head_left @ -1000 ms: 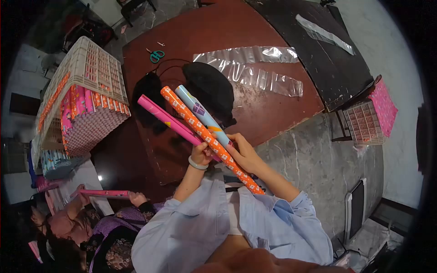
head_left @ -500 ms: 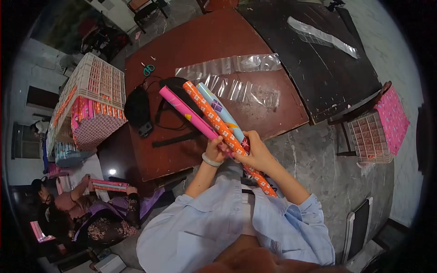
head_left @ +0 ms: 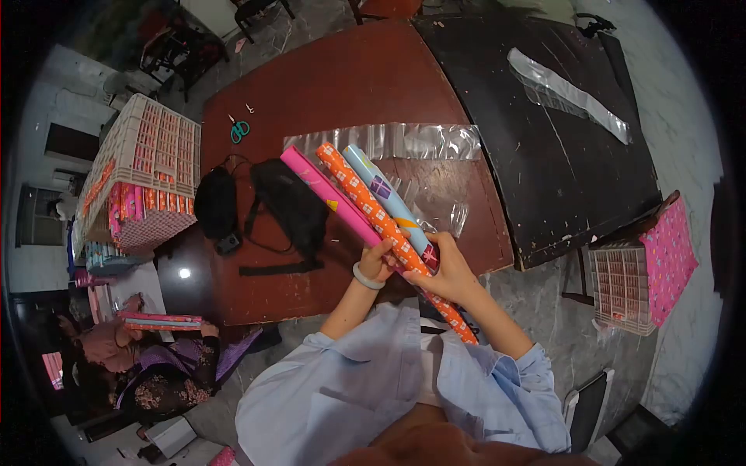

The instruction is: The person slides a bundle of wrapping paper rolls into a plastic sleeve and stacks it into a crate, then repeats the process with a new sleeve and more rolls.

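Note:
Three rolls of wrapping paper lie side by side, slanting up and to the left: a pink roll (head_left: pixel 330 194), an orange roll with a white pattern (head_left: pixel 361 198) and a light blue roll with gift pictures (head_left: pixel 400 210). My left hand (head_left: pixel 378 262), with a pale bangle at its wrist, is closed around their lower part on the pink side. From the other side my right hand (head_left: pixel 451 268) grips them, thumb across the orange roll. The orange roll's lower end reaches down past my hands toward my shirt. Some of the rolls' lower parts are hidden by my hands.
Clear plastic sleeves (head_left: pixel 435 142) lie on the brown table (head_left: pixel 326 85), with scissors (head_left: pixel 239 132) and a black bag (head_left: pixel 287 206). Another sleeve (head_left: pixel 571 93) is on the black table (head_left: pixel 497 93). Crates (head_left: pixel 167 147) of rolls stand left; a co-worker there holds several rolls (head_left: pixel 163 321).
My view has shifted, so the tables and crates sit differently in it. Both hands keep hold of the three rolls, which have barely moved.

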`<action>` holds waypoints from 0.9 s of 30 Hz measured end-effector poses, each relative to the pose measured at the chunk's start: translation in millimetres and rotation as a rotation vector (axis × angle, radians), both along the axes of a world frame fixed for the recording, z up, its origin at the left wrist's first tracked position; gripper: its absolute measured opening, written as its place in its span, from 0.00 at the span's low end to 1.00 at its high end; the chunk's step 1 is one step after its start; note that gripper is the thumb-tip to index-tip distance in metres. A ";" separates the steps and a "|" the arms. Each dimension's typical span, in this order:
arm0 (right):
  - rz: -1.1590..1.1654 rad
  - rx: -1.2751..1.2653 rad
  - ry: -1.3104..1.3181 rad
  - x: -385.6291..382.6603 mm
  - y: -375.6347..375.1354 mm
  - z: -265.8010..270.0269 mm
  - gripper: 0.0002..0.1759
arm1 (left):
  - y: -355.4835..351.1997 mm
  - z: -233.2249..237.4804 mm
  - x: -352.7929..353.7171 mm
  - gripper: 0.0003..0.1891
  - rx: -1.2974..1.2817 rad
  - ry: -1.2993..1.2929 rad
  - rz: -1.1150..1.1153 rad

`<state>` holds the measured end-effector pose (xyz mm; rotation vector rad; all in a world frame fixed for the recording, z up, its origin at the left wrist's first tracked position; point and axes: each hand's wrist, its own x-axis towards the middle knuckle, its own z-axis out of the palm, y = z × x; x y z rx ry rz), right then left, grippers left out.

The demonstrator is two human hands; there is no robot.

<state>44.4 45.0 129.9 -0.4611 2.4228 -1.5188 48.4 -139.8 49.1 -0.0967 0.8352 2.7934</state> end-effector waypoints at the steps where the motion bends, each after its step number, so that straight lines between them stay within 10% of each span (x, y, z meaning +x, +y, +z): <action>1: 0.008 0.004 -0.005 -5.6 3.9 1.2 0.42 | 5.0 4.1 -5.0 0.22 0.019 -0.015 0.020; 9: 0.032 -0.132 -0.078 -50.0 31.8 -2.9 0.15 | 29.5 16.0 -31.1 0.22 0.088 -0.026 0.090; 27: 0.325 -0.132 0.039 -109.8 77.0 11.7 0.16 | 95.5 39.2 -33.1 0.18 -0.139 -0.080 0.483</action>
